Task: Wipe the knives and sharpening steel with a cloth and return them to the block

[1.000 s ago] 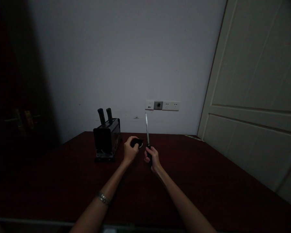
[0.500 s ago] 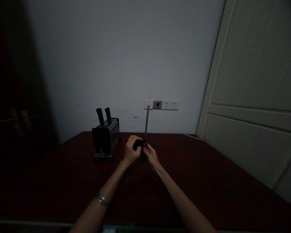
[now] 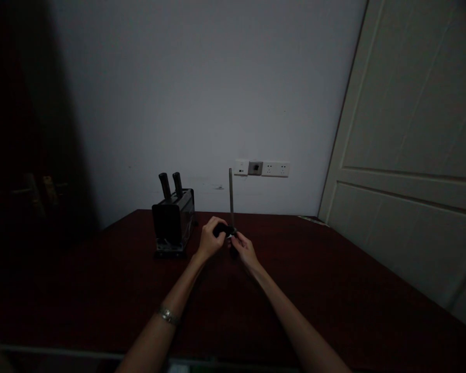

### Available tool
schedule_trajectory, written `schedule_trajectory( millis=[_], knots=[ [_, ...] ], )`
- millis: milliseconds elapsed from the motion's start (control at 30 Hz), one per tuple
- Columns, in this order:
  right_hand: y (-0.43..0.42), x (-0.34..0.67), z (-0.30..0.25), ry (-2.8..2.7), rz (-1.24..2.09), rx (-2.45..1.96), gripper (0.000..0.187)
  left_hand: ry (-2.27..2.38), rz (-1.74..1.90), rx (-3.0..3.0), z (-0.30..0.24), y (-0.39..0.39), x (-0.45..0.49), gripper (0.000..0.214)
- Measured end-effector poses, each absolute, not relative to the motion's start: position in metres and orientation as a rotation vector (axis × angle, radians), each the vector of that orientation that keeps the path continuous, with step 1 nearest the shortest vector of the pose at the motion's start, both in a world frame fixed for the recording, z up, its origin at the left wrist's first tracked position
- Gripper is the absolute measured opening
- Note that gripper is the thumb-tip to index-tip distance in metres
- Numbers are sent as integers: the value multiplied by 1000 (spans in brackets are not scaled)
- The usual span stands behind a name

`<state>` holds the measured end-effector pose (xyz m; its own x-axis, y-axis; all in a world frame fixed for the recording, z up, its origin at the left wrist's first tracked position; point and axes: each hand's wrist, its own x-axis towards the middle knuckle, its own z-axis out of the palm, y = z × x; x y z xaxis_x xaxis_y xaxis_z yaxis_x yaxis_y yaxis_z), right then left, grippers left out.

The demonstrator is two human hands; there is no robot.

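My left hand point(image 3: 208, 242) is closed round a small black object point(image 3: 222, 230) that I cannot name, held just above the dark red table point(image 3: 334, 280). My right hand point(image 3: 244, 248) grips the dark handle of a knife point(image 3: 230, 199) whose thin blade points straight up. The blade's base touches the black object, and the two hands are nearly together at the table's middle. A metal bracelet point(image 3: 166, 315) is on my left wrist.
A black knife block point(image 3: 173, 221) with two dark handles sticking out stands on the table left of my hands. A white wall with a socket strip point(image 3: 262, 168) is behind. A pale door point(image 3: 407, 155) fills the right side. The far left is dark.
My right hand has moved left with the knife until the blade's base meets the black object in my left hand; the blade now stands more upright.
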<state>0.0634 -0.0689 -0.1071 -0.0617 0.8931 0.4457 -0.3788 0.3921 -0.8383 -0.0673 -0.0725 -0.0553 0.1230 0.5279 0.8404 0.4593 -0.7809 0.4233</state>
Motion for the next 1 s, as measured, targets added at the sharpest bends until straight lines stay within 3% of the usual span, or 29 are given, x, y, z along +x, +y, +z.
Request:
schedule_trajectory(
  millis=[233,400,700,1000],
  knots=[
    [-72,64,-104,-1226,1123,-545,26,1100,1949,2272,-54,-75,-69,23],
    [-72,63,-103,-1211,1124,-488,29,918,1840,2448,-55,-86,-58,25],
    [-71,65,-106,-1282,1128,-553,26,1084,1835,2275,-57,-74,-63,20],
    [-69,65,-107,-1330,1065,-575,30,990,1985,2320,-55,-76,-61,30]
  ],
)
